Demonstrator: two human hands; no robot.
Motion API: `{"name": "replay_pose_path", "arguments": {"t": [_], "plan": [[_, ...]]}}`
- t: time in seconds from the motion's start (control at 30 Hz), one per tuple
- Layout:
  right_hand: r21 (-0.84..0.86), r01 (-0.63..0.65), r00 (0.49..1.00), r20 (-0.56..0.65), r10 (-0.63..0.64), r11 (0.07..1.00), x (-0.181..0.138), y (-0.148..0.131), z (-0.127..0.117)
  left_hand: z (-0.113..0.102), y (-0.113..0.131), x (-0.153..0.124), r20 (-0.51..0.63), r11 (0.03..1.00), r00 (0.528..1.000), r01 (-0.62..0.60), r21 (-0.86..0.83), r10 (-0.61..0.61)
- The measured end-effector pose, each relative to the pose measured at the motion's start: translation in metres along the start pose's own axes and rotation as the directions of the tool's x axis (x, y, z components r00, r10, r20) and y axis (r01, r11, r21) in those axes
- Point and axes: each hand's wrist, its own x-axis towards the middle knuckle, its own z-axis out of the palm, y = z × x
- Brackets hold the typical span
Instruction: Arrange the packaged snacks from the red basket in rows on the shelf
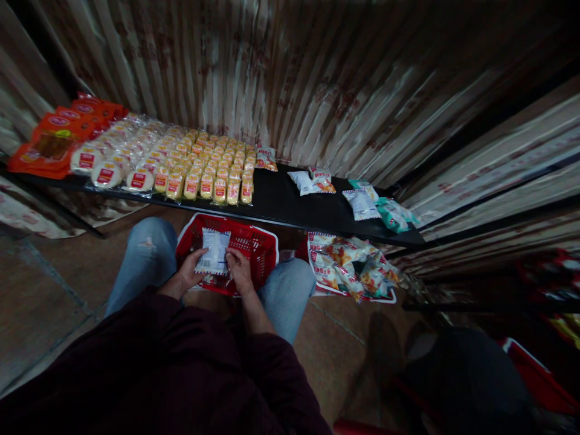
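Between my knees stands a red plastic basket (pixel 261 246) with a white rim. Over it, a snack bag (pixel 212 249) is held with its pale printed back facing up, a barcode near its lower left corner. My left hand (pixel 192 268) grips the bag's left edge, thumb on top. On the opposite edge, my right hand (pixel 239 269) pinches the bag with thumb and fingers. Beneath the bag, part of the basket's contents shows, too dim to name. Ahead of both hands runs a black shelf (pixel 276 196).
Small wrapped yellow cakes (pixel 206 184), round white packets (pixel 107 173) and orange bags (pixel 54 139) fill the shelf's left. Several snack bags (pixel 362 204) lie rightward. A second basket (pixel 388 297) holds more bags. Another person (pixel 475 380) is at lower right; a pleated curtain (pixel 254 72) hangs behind.
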Motion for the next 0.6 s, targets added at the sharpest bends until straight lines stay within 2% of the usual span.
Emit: {"name": "replay_pose_path", "arguments": {"t": [0.1, 0.23, 0.3, 0.43, 0.6], "plan": [[-0.025, -0.015, 1.000, -0.028, 0.015, 1.000, 0.001, -0.002, -0.001, 0.002, 0.000, 0.002, -0.015, 0.997, 0.999, 0.041, -0.060, -0.042], [-0.114, 0.013, 0.999, -0.039, -0.018, 0.993, 0.001, -0.004, -0.001, 0.009, 0.005, 0.007, 0.018, 0.947, 0.975, 0.220, -0.234, -0.222], [-0.142, 0.041, 0.999, -0.026, -0.045, 0.989, 0.001, -0.003, 0.000, 0.013, 0.007, 0.009, 0.040, 0.926, 0.964, 0.264, -0.271, -0.264], [-0.146, 0.063, 0.998, -0.006, -0.065, 0.987, 0.000, -0.001, 0.001, 0.016, 0.007, 0.008, 0.119, 0.920, 0.967, 0.252, -0.300, -0.226], [-0.059, -0.034, 0.999, 0.038, 0.037, 0.998, -0.001, 0.001, 0.002, 0.015, 0.005, 0.006, 0.149, 0.935, 0.968, 0.234, -0.266, -0.200]]}}
